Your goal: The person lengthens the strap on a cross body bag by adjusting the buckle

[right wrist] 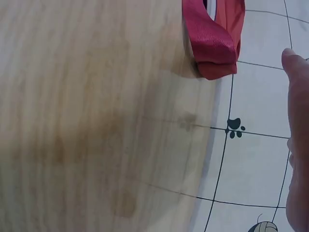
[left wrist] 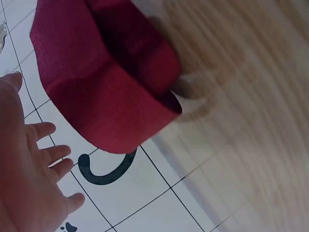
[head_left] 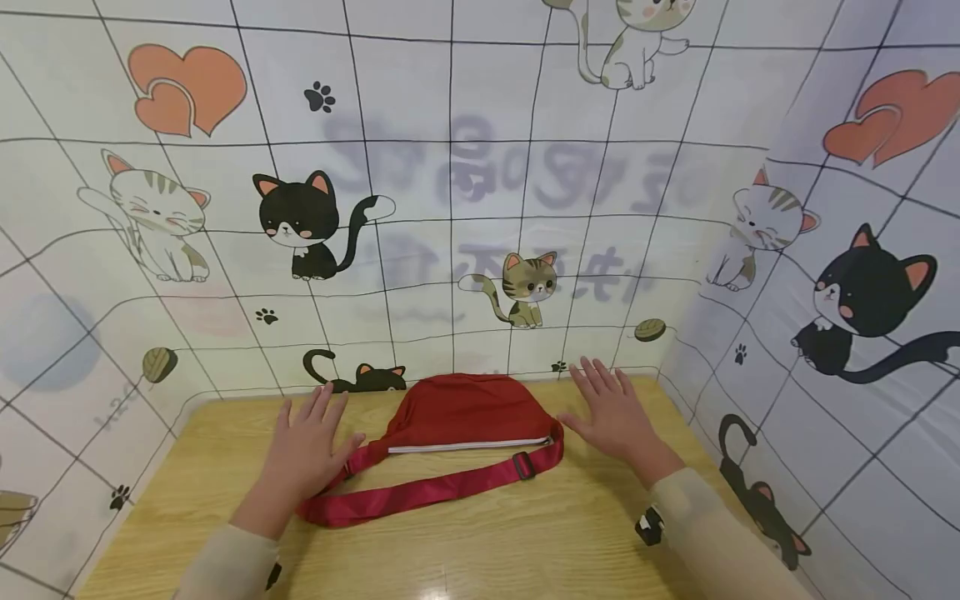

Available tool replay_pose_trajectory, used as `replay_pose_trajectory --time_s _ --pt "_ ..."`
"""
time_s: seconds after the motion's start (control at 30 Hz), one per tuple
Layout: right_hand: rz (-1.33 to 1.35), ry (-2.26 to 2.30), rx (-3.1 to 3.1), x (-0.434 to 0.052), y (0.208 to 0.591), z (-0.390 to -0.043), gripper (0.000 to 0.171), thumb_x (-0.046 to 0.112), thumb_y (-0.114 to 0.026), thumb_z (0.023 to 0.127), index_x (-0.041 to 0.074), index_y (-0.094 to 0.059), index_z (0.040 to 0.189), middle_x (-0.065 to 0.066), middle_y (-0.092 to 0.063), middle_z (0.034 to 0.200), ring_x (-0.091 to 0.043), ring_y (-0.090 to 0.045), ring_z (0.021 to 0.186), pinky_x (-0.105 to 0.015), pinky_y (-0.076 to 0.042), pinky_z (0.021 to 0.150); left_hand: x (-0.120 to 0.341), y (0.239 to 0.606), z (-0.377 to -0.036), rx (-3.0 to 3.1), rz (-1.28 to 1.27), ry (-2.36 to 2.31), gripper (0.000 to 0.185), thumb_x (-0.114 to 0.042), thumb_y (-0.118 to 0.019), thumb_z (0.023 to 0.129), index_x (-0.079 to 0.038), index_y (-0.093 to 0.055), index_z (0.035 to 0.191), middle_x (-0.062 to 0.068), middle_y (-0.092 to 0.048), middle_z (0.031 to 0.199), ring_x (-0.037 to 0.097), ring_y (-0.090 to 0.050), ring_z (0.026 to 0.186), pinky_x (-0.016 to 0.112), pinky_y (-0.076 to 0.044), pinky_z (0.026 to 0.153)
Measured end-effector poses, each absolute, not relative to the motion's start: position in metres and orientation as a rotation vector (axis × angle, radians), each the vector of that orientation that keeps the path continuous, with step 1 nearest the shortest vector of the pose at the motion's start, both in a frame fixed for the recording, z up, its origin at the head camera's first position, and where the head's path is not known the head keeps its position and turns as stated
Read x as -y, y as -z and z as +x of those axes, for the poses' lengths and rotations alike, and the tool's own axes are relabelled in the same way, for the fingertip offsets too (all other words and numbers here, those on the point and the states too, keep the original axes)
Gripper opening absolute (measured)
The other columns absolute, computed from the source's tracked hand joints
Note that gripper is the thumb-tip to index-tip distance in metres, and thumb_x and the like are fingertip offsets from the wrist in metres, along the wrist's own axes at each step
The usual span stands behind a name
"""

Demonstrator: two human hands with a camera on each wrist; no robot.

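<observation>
Waist bag [head_left: 461,410]: red fabric, white line along the zipper edge. Strap [head_left: 420,493]: brighter, glossy crimson webbing; dark buckle [head_left: 522,466] on its right part. Table [head_left: 525,542]: light yellow-tan wood grain. Backdrop sheet [head_left: 450,208]: white with a thin black grid, printed with cartoon cats in black-and-white, brown tabby and white with grey stripes, orange-pink hearts, black paw prints, olive-brown yarn balls; faint grey lettering shows through at centre. Sleeves [head_left: 697,508]: pale beige.

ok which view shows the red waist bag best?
Head view: the whole red waist bag with zipper and strap, lying on the table. Left wrist shows only one blurred end; right wrist shows only its end by the table edge.
</observation>
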State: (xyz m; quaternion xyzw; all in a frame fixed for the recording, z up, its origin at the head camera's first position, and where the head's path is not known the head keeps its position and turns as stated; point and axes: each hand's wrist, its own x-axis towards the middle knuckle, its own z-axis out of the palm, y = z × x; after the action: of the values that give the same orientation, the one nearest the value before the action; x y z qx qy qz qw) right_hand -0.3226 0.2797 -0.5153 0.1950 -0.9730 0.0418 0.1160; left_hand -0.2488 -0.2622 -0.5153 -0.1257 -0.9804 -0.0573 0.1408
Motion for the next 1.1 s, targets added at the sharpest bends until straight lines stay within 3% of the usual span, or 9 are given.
replay_pose_trajectory --time_s 0.17,0.4,0.6,0.73,1.1 --pt "0.673 -0.233 2.79 -0.273 0.517 -0.31 0.098 0.069 -0.066 0.102 0.009 -0.035 0.173 -0.016 -0.031 0.179 -0.043 -0.027 0.164 -0.067 -0.017 0.13 0.251 0.517 -0.24 2.757 -0.494 0.198 0.073 -0.053 -0.069 0.106 -0.004 -0.054 0.159 0.024 -0.055 0.158 0.048 -0.05 0.146 0.072 -0.029 0.123" --pt "0.835 -0.353 2.705 -0.258 0.516 -0.291 0.093 0.061 -0.082 0.095 0.007 -0.051 0.164 -0.016 -0.049 0.167 -0.042 -0.043 0.155 -0.065 -0.032 0.126 0.229 0.521 -0.233 2.732 -0.702 0.41 0.07 -0.046 -0.084 0.097 -0.008 -0.062 0.152 0.013 -0.061 0.151 0.041 -0.058 0.14 0.067 -0.045 0.113" --pt "0.919 -0.317 2.709 -0.245 0.52 -0.281 0.083 0.058 -0.088 0.091 0.009 -0.062 0.153 -0.011 -0.057 0.158 -0.037 -0.051 0.147 -0.061 -0.039 0.122 0.206 0.519 -0.227 2.819 -0.787 0.766 0.057 -0.034 -0.085 0.098 -0.018 -0.064 0.147 -0.001 -0.064 0.144 0.028 -0.061 0.136 0.059 -0.05 0.113" --pt "0.998 -0.333 2.692 -0.239 0.525 -0.278 0.08 0.052 -0.092 0.089 0.009 -0.064 0.151 -0.011 -0.06 0.154 -0.035 -0.053 0.144 -0.059 -0.043 0.12 0.191 0.522 -0.224 2.855 -0.792 0.982 0.054 -0.035 -0.085 0.099 -0.023 -0.063 0.147 -0.007 -0.063 0.143 0.022 -0.06 0.136 0.056 -0.05 0.113" --pt "1.174 -0.342 2.704 -0.225 0.535 -0.273 0.073 0.045 -0.092 0.092 0.01 -0.064 0.15 -0.005 -0.062 0.148 -0.03 -0.057 0.138 -0.054 -0.048 0.116 0.151 0.532 -0.228 2.899 -0.924 1.051 0.056 -0.041 -0.084 0.1 -0.016 -0.064 0.145 0.001 -0.064 0.141 0.025 -0.063 0.131 0.052 -0.056 0.107"
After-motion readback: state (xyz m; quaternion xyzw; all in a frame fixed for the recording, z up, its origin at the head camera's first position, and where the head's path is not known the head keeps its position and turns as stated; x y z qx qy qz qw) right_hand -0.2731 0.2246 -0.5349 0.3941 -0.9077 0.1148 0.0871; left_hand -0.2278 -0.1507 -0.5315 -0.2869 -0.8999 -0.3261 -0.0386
